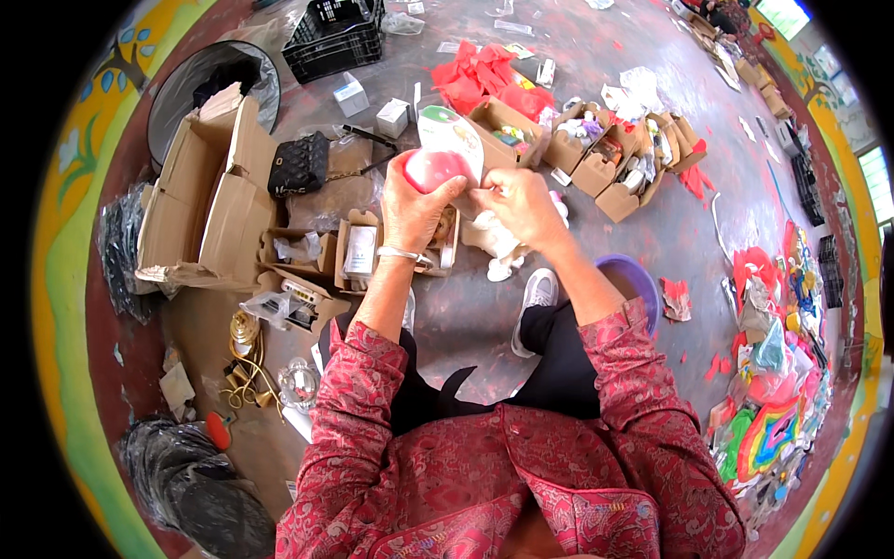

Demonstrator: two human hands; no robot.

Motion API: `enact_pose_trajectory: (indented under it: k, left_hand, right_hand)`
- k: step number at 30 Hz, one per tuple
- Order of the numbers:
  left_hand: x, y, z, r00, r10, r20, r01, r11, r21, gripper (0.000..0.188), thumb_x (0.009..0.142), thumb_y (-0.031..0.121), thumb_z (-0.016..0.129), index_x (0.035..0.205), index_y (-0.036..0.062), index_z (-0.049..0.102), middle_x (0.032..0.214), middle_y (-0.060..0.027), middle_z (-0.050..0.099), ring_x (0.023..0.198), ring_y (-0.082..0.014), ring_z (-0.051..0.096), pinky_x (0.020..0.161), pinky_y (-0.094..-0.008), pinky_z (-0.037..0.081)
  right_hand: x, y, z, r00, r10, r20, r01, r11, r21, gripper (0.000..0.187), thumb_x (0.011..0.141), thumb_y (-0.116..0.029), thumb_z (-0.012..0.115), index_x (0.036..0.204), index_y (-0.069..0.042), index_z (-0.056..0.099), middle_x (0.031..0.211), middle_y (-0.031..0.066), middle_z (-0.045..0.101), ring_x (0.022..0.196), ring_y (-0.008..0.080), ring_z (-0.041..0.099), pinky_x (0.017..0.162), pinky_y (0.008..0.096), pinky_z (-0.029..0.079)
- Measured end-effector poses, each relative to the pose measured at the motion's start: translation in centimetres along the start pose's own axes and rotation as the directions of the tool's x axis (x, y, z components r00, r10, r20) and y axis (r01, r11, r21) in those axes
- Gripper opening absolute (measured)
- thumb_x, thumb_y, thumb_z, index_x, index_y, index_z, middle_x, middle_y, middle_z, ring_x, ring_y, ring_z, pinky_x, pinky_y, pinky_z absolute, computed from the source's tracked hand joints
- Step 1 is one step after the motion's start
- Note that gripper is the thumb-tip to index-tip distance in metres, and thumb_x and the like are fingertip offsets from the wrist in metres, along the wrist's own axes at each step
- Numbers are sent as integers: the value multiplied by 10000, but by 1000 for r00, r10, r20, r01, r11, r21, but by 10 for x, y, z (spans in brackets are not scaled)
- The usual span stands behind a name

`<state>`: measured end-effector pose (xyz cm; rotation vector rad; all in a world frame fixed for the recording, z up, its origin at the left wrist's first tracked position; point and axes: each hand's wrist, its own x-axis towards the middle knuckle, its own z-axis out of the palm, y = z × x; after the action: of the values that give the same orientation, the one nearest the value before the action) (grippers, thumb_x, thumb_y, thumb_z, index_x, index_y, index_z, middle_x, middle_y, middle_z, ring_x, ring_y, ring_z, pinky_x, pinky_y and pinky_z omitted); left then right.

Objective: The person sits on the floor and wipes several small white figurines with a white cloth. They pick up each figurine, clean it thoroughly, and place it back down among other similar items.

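My left hand (408,207) is wrapped around a pink rounded item (436,168) with a white and green card backing (451,129), lifted in front of me. My right hand (523,207) is closed in a pinch at the lower right edge of that card; its fingertips partly hide what they grip. Beneath the right hand, a cream plush toy (495,240) lies on the floor. Small cardboard boxes (358,247) with goods inside stand below my left wrist.
A tall open carton (209,191), a black handbag (300,164) and a black crate (333,42) are at left. Ahead lie red cloth (475,79) and filled cardboard boxes (596,172). A purple bucket (643,289) stands by my right forearm; a colourful heap (768,373) lies far right.
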<state>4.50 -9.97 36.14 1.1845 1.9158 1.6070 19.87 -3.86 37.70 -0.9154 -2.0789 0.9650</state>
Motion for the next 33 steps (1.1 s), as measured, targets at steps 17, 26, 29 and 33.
enact_pose_trajectory:
  k: [17,26,29,33]
  left_hand:
    - [-36,18,27,942,141,306,-230,933,278,634,541,297,790,1040,11,522,861,-184,621,823,-300,620,723,-352,489]
    - [-39,-9,44,871,375,317,-489,715,500,663,554,252,775,1118,51,490,946,-171,614,852,-317,611,713,-378,500]
    - [-37,-1,40,854,420,307,-520,714,469,644,560,244,771,1112,59,497,937,-166,618,841,-318,612,703,-381,502]
    - [-25,-3,24,942,298,154,-335,810,481,629,577,311,773,1073,17,524,834,-176,626,778,-319,622,682,-383,500]
  right_hand:
    - [21,13,-38,750,-591,-298,172,609,-775,183,595,-177,648,725,-132,527,701,22,529,645,198,568,508,332,447]
    - [15,2,-26,741,-582,-335,368,769,-523,30,728,-150,591,731,-126,574,699,27,569,652,208,580,557,331,456]
    - [10,16,-9,943,-324,76,299,724,-622,80,795,-160,555,820,-100,602,858,57,616,821,246,591,637,347,485]
    - [8,10,-33,946,-325,2,276,800,-533,102,791,-183,563,808,-95,612,771,75,623,739,262,603,612,365,474]
